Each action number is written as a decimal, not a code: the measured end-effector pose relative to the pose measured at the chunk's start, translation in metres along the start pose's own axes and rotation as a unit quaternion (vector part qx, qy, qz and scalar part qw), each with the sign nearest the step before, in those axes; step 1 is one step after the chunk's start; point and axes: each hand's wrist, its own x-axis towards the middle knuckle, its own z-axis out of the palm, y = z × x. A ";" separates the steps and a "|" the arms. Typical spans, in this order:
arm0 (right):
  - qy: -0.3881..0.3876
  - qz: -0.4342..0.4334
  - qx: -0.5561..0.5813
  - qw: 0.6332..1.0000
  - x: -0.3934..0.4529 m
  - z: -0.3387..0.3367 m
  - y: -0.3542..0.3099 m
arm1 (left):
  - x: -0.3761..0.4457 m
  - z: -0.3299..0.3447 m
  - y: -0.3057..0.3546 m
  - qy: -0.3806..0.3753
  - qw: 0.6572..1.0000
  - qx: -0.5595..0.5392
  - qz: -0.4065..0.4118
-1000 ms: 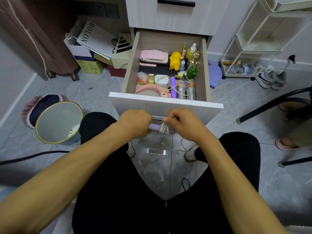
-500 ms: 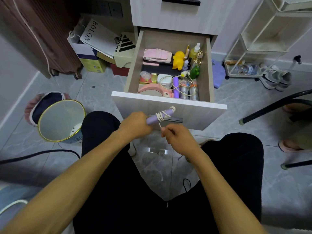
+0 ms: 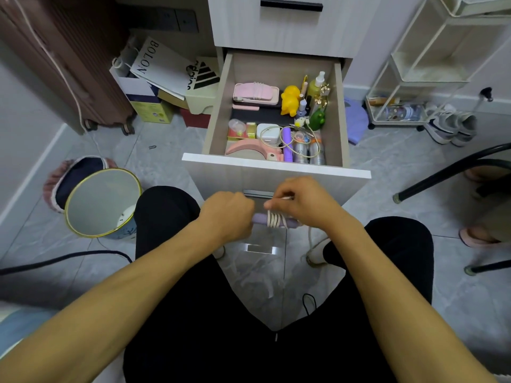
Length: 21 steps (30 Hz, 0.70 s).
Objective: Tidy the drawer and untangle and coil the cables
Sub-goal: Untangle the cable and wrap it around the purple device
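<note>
Below drawer (image 3: 276,172) — cable (image 3: 275,219) round purple stick (image 3: 260,217)

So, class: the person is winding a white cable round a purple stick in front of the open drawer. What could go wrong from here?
1. The coils bunch near the purple stick's free end and might slip off.
2. The loose tail hanging to the floor could snag on a foot.
3. The open drawer juts out just above the right hand and left hand; knuckles may knock it.

The head-worn camera is looking forward and down, close above both hands; the open drawer (image 3: 276,167) is lying just beyond the fingers.
</note>
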 end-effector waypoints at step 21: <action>0.073 0.117 0.218 0.966 -0.015 0.046 0.017 | -0.005 -0.005 -0.008 -0.067 0.676 -0.730 -0.078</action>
